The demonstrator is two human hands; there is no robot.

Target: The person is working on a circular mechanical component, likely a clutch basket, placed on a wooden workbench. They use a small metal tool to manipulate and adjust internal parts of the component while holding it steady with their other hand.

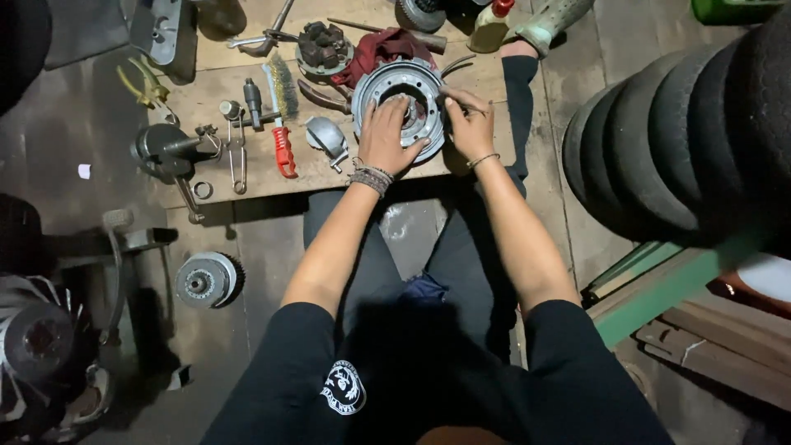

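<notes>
A round grey metal clutch housing (397, 81) lies flat on a wooden board (222, 74) on the floor in front of me. My left hand (385, 138) rests on its near left rim, fingers reaching into the centre. My right hand (470, 124) presses on its right rim, fingers curled at the edge. Whether either hand holds a small part inside the housing is hidden. A beaded bracelet circles my left wrist and a thin bangle my right.
On the board lie a red-handled wire brush (283, 124), pliers (325, 97), a small grey cover (327, 135), a dark gear assembly (323, 45) and a red rag (387, 45). Stacked tyres (684, 140) stand right. Another clutch part (206, 280) sits on the floor left.
</notes>
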